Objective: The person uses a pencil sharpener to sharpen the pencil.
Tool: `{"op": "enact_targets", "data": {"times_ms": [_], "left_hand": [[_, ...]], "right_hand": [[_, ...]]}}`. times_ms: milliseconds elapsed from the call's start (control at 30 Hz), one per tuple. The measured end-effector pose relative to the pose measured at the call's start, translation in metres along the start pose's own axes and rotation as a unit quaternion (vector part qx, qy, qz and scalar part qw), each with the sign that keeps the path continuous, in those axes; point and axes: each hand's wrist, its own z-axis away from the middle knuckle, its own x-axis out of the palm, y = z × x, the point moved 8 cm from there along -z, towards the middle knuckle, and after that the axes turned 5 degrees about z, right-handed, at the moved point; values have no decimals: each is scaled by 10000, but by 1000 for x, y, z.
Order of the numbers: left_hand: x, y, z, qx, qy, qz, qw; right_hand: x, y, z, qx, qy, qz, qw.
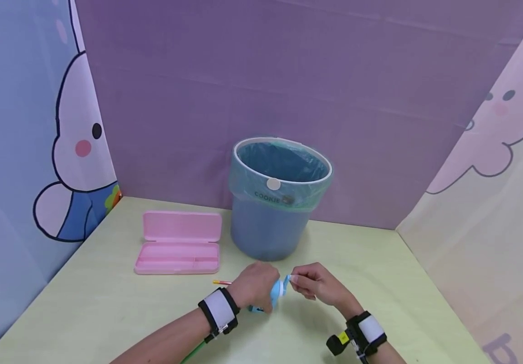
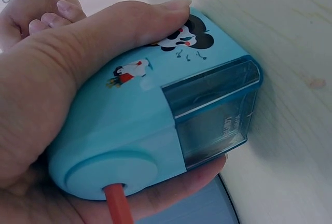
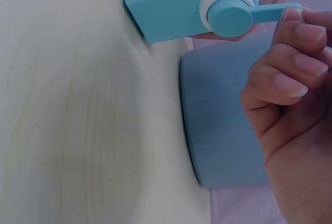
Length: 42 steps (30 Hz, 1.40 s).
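Running this remotely, I have a pale tabletop (image 1: 84, 313) below my left hand (image 1: 256, 283) and right hand (image 1: 318, 285). Blue waste bin (image 1: 263, 230), liner over the rim: just ahead of the left hand. Pink pencil case (image 1: 163, 250), lid up: forward-left of the left hand. Light-blue crank sharpener (image 2: 140, 105): between the hands, left hand clamped round it; can't tell if its base touches the table. Crank handle (image 3: 270, 13): right thumb and finger together, pinching its end. Red pencil (image 2: 119, 206): in the port, facing away from the right hand.

Step looks like cranking. To do it well, I'd brace the body firmly so it can't twist, turn in smooth circles, keep the pencil straight, ease off when resistance drops, and keep left fingers off the shavings drawer (image 2: 212, 125).

Writing: bin front reads "COOKIE". Drawer lettering too faint. Sharpener has cartoon prints with music notes; no brand legible.
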Motion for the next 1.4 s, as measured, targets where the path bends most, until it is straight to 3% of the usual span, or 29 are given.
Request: {"op": "enact_targets", "data": {"times_ms": [200,800,1100,1400], "left_hand": [[-2,0,1,58,96,-59,9999],[-1,-2,1,50,-51,129,9999],[2,-3,3,20,-169,268,9995],[-1,0,2,171,16,63,9998]], "right_hand": [[-1,-1,-1,-9,13,99,9999],[-6,3,-7,43,90,349,9993],[-6,14,-11,393,41,350,9986],[-9,24,-16,562,155,340,9977]]}}
